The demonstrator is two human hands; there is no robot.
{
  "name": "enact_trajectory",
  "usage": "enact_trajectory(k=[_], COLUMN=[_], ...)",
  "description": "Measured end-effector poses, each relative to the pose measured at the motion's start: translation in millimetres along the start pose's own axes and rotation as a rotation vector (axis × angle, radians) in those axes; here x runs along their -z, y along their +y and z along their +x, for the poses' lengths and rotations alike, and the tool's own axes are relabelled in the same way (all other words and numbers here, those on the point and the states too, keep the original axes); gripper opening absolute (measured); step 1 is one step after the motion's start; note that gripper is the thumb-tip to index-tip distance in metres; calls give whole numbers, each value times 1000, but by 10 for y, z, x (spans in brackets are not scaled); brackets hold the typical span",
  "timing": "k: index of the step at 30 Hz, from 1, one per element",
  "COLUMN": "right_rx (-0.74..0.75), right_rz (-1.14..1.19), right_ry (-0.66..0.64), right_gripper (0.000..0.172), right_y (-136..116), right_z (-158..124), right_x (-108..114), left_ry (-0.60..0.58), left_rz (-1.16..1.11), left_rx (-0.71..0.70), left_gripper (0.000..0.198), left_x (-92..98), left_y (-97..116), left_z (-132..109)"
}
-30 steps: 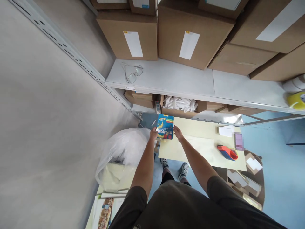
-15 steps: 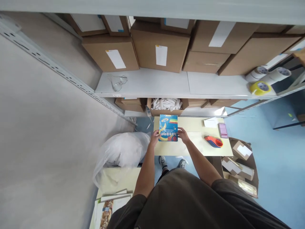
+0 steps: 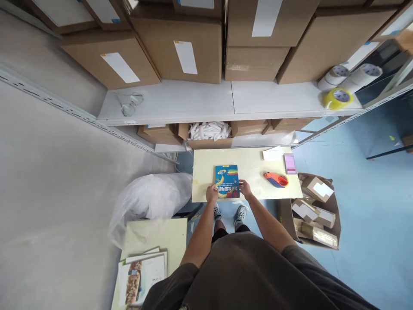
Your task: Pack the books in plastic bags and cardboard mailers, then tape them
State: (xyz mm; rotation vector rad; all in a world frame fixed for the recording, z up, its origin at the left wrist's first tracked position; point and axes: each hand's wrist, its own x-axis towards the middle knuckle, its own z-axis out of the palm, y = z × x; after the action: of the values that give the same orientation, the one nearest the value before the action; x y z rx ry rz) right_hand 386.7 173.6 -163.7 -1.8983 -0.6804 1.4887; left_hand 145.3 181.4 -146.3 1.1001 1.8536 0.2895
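Both side edges of the blue book (image 3: 227, 181) are held: the left hand (image 3: 212, 193) is clamped on one, the right hand (image 3: 245, 188) on the other. It is at the front of the tabletop (image 3: 203, 165); whether it touches there, I cannot surely tell.

book (image 3: 227, 181) between fingers (image 3: 213, 188): blue; yellow, white, red print | table (image 3: 203, 170) under fingers: pale yellow | tape (image 3: 337, 99) beyond fingers, rightward: bright yellow
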Motion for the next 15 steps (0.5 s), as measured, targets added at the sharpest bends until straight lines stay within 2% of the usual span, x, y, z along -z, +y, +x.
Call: enact_trajectory(k=[2,4,7,11,15], right_rx=[-3,29,70,40,48], right_rz=[-116,-186,-220,-186,-200], right_ry=[92,120,44,-91,-94], right_gripper=[45,45,48,51,54], right_y=[27,26,-2,-12,28], right_z=[63,84,52,-15,-49], right_x=[-37,-51,-53,-96,-177], left_ry=[63,110,95,12,4], left_rz=[75,94,65,15,-14], left_rx=[23,36,82,133,155], left_gripper=[51,57,51,25,22], left_x=[-10,-13,-35,-121,-189], left_y=[-36,-46,-11,73,111], left_z=[30,63,115,200,318])
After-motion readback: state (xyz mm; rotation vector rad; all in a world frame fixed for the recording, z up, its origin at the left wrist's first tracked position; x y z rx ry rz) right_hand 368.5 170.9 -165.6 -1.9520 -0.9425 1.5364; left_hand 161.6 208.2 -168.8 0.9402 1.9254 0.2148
